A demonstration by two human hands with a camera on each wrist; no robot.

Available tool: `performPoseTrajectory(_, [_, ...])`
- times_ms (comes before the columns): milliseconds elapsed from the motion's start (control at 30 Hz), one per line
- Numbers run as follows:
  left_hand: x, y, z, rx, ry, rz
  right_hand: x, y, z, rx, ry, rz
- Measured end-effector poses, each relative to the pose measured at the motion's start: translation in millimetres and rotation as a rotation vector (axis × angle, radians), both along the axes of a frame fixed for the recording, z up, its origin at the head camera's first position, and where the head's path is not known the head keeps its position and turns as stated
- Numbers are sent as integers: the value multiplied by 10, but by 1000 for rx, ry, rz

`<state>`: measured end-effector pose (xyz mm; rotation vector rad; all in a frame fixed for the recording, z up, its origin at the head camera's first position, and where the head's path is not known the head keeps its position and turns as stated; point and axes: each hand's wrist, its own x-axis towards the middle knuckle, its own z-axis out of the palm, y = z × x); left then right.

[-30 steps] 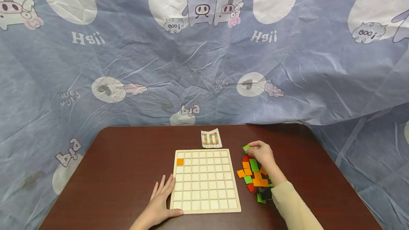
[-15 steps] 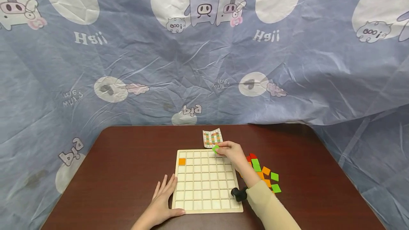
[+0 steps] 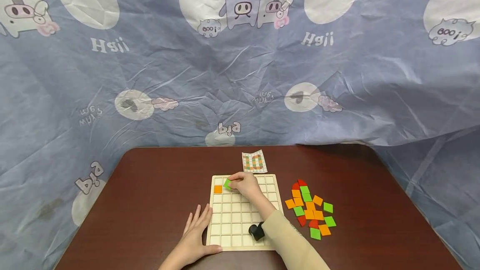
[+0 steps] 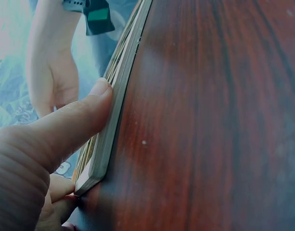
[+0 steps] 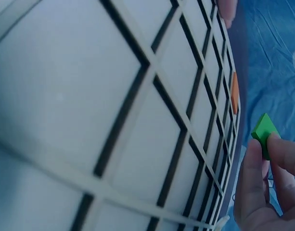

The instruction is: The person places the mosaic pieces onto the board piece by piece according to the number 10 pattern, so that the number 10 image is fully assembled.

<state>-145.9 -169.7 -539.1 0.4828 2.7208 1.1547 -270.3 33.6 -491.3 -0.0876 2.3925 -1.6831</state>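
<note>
My right hand [image 3: 245, 184] pinches a green square tile [image 3: 227, 184] between thumb and fingertips, over the far left part of a wooden grid board [image 3: 236, 243]. In the right wrist view the green tile [image 5: 264, 130] is held tilted, with a corner pointing up. One orange square tile [image 3: 218, 189] sits in a cell of the leftmost column, second row from the far edge. My left hand [image 3: 195, 236] rests with spread fingers along the board's left edge, its thumb at the near left corner. In the left wrist view that thumb [image 4: 84, 113] lies against the board's rim.
Right of the board lies a loose group of orange, green and red tiles [image 3: 309, 209], some red ones rounded. A small paper card with a coloured grid pattern [image 3: 254, 162] lies behind the board. A patterned blue-grey cloth [image 3: 240, 74] hangs behind the brown table [image 3: 168, 178].
My right hand has carried the green tile leftward from the loose tiles to over the board's far left part. The left hand stays on the board's edge.
</note>
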Motion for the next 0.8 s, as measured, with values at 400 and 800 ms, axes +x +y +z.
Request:
performPoseTrajectory(400, [-11, 12, -34, -18, 2, 16, -27, -152, -41, 209, 78, -6])
performPoseTrajectory(800, [-9, 18, -19, -27, 4, 17, -22, -202, -3, 320, 150, 33])
